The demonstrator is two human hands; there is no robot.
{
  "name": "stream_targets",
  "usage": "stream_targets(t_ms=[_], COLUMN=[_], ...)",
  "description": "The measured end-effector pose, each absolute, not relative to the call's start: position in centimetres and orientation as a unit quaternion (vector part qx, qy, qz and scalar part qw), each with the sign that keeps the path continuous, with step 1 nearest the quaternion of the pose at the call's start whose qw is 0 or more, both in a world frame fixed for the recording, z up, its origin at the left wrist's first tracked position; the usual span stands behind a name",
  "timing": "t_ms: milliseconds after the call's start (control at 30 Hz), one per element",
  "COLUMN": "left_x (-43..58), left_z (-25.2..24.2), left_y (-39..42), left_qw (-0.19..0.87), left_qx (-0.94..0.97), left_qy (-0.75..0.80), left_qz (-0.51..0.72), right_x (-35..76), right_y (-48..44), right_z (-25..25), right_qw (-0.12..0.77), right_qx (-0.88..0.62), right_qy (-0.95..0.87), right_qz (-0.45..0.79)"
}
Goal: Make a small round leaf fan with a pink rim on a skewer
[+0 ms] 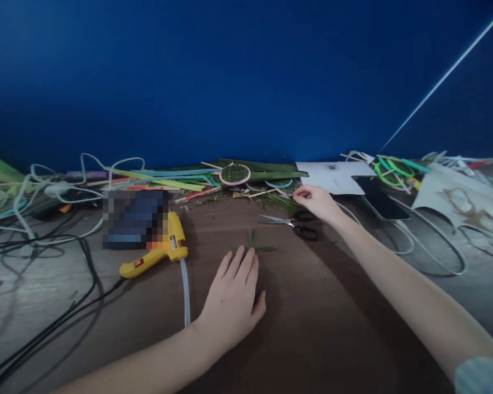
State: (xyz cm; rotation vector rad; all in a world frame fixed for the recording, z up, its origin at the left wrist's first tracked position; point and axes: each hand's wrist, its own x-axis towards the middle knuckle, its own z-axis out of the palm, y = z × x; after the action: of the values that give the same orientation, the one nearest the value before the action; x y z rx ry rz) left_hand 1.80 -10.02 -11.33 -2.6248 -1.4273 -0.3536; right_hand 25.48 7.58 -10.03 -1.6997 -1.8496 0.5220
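My left hand (235, 293) lies flat on the brown table, fingers stretched out and thumb apart. Its fingertips touch or cover the near part of thin green strips (267, 249) laid crosswise. Farther off to the right, my right hand (315, 200) reaches to the pile of green leaf strips (285, 203). Thumb and fingers there are pinched together, and what sits between them, if anything, is too small to make out. Just below that hand rest scissors (306, 230) with black handles, blades pointing left and slightly apart.
A yellow glue gun (175, 241) with a clear glue stick lies left, beside a pixelated dark device (137, 219). Black cables (88, 268) run along the left. White paper (332, 178), a phone (382, 200) with a white cable, and a blue wall (246, 82) stand behind and right.
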Motion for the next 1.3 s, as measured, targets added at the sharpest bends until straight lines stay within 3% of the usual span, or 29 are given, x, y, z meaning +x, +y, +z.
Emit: stream_targets(t_ms=[233, 467, 633, 867, 1300], left_x=[1.8, 1.8, 1.7, 1.8, 1.8], left_z=[-11.4, -11.5, -11.4, -11.4, -11.5], left_y=[-10.2, -10.3, -10.3, -10.3, -10.3], left_qw=[0.062, 0.053, 0.054, 0.054, 0.035], left_qx=[-0.870, -0.869, -0.870, -0.869, -0.868], left_qy=[-0.475, -0.479, -0.479, -0.481, -0.483], left_qz=[-0.116, -0.109, -0.104, -0.107, -0.108], right_x=[25.4, 26.1, 26.0, 25.7, 26.1], right_y=[9.3, 9.2, 8.4, 8.2, 7.9], right_z=[-9.1, -8.2, -7.0, -7.4, -6.2], right_qw=[0.188, 0.181, 0.188, 0.051, 0.111], right_qx=[-0.621, -0.607, -0.630, -0.626, -0.648], right_qy=[-0.718, -0.733, -0.736, -0.748, -0.725], right_qz=[0.251, 0.248, 0.160, 0.216, 0.204])
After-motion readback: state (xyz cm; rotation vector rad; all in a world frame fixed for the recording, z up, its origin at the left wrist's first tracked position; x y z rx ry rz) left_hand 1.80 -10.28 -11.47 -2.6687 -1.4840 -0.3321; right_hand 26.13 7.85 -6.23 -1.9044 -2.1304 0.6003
